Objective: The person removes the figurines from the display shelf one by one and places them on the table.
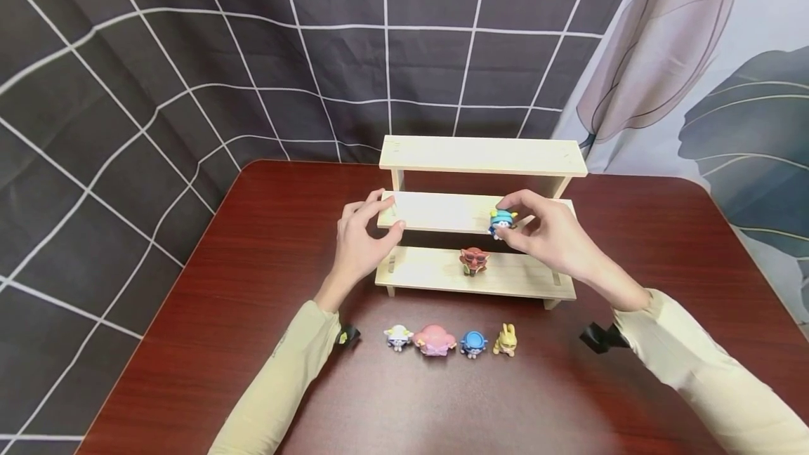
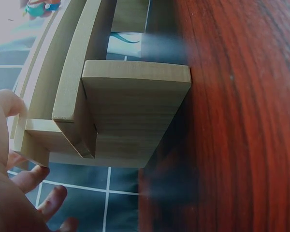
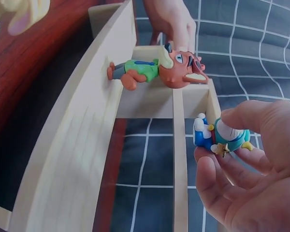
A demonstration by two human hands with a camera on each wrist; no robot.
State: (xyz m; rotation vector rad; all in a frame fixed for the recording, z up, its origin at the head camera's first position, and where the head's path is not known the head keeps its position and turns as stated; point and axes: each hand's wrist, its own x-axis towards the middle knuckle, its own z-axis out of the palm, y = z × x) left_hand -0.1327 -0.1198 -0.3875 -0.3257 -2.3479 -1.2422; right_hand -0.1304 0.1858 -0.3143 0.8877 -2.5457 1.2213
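Observation:
My right hand (image 1: 556,237) pinches a small blue figurine with a turquoise hat (image 1: 501,222) between thumb and fingers, at the right part of the middle step of a three-tier wooden display stand (image 1: 442,210). In the right wrist view the figurine (image 3: 220,135) is tipped sideways in the picture, and a gold star shows on it. My left hand (image 1: 363,234) holds the left end of that middle step, thumb at the front edge; its other fingers (image 2: 52,200) spread past the board's end. A red-brown fox figurine (image 1: 474,260) with a green shirt stands on the lowest step.
On the dark red table (image 1: 291,244), before the stand, a row holds a white figurine (image 1: 397,337), a pink one (image 1: 434,340), a blue one (image 1: 473,344) and a yellow rabbit-eared one (image 1: 505,340). A grey checked curtain (image 1: 354,62) hangs behind.

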